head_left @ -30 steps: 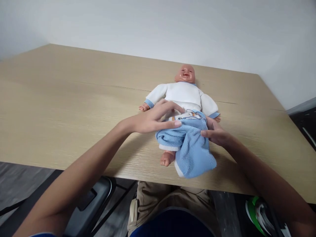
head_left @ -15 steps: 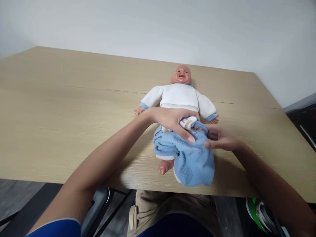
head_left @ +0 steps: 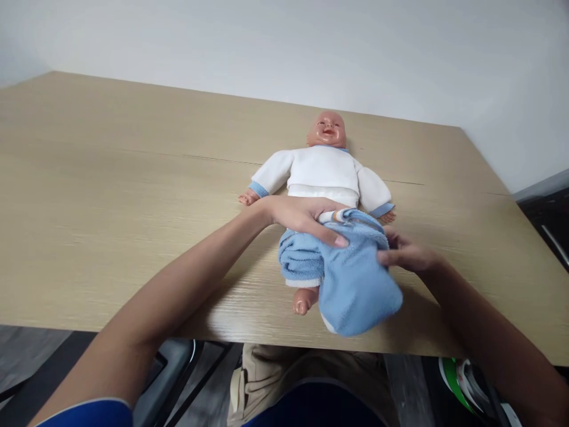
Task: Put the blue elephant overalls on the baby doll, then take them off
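Observation:
A baby doll (head_left: pixel 328 172) in a white top lies on its back on the wooden table (head_left: pixel 111 196), head away from me. Light blue trousers (head_left: pixel 351 279) cover its legs, and one bare foot shows at the near left. My left hand (head_left: pixel 306 218) grips the trousers' waistband at the doll's belly, fingers curled over the cloth. My right hand (head_left: pixel 406 254) pinches the same blue cloth at the doll's right hip.
The table's near edge runs just below the doll's feet. A dark chair (head_left: pixel 173 373) stands under the table at the left. A green and white object (head_left: pixel 466 385) lies on the floor at the lower right. A white wall rises behind the table.
My left hand slid from the doll's side onto its belly and closed on the waistband. The blue trousers shifted a little under both hands, and my right hand stayed at the hip.

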Demonstrator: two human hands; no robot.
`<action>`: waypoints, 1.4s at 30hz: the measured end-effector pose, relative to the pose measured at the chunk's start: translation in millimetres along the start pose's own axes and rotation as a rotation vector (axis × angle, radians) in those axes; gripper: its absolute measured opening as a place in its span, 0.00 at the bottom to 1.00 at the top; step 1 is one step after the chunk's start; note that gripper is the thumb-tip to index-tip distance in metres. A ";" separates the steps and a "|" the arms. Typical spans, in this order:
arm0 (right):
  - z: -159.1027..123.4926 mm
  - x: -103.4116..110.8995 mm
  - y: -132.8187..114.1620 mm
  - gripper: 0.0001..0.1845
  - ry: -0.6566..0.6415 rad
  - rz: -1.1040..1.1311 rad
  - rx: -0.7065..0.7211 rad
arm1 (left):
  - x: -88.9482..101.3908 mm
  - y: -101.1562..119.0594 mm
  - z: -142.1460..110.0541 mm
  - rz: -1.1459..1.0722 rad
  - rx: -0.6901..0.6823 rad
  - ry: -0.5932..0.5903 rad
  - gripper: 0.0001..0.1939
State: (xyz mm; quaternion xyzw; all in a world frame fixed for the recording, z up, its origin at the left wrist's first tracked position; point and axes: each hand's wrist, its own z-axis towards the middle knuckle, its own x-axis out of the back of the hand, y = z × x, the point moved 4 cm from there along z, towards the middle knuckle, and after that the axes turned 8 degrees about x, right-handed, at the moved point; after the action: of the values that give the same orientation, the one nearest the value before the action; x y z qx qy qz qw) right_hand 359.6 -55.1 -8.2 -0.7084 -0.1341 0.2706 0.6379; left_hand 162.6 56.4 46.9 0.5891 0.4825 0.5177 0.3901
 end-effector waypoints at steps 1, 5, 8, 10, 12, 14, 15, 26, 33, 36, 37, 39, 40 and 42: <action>0.2 1.9 0.2 0.24 0.098 0.031 0.033 | -1.1 0.6 0.1 0.004 0.006 -0.030 0.24; 2.1 2.5 4.8 0.27 0.218 0.055 -0.012 | -6.9 2.0 -0.5 0.047 0.060 -0.138 0.19; 2.1 0.3 3.1 0.27 0.085 -0.004 -0.069 | -6.3 2.8 -1.5 0.063 0.042 -0.101 0.16; 0.5 -2.8 0.8 0.28 -0.068 -0.041 -0.093 | -4.0 2.0 -2.1 0.046 0.014 -0.047 0.18; -1.8 -6.7 -0.3 0.30 -0.209 -0.061 -0.106 | -2.5 0.3 -2.4 0.035 -0.002 -0.003 0.20; -2.0 -7.5 0.1 0.29 -0.218 -0.086 -0.084 | -3.1 -1.1 -2.2 0.037 -0.007 0.017 0.22; -0.8 -6.1 0.4 0.28 -0.155 -0.097 -0.048 | -4.0 -1.1 -1.9 0.042 -0.008 0.021 0.22; 2.9 1.1 4.8 0.32 0.090 -0.058 0.023 | -10.5 -4.7 0.2 -0.050 0.006 -0.059 0.19; -2.7 -8.3 -4.9 0.28 -0.230 -0.154 -0.034 | -11.9 -11.1 -0.1 -0.193 0.035 -0.146 0.26; -2.1 -7.1 -1.5 0.27 -0.064 -0.130 0.002 | -19.2 -10.1 -1.5 -0.231 0.090 -0.292 0.28; -2.0 -7.1 0.4 0.27 -0.010 -0.102 0.012 | -19.8 -9.8 -1.6 -0.217 0.101 -0.289 0.28; -1.9 -6.8 4.2 0.26 0.086 -0.026 0.023 | -17.8 -9.5 -1.0 -0.175 0.103 -0.215 0.28; -1.6 -6.9 6.0 0.26 0.109 0.011 0.020 | -16.0 -9.5 -0.7 -0.158 0.091 -0.171 0.29; -0.4 -7.1 7.7 0.25 0.109 0.066 0.027 | -12.7 -10.7 -0.6 -0.151 0.067 -0.106 0.31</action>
State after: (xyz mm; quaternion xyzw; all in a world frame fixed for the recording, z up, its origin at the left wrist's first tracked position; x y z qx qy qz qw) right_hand 352.8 -60.4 -14.2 -0.7175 -0.0721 0.2543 0.6444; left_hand 160.3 46.6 33.8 0.5903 0.5213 0.4386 0.4329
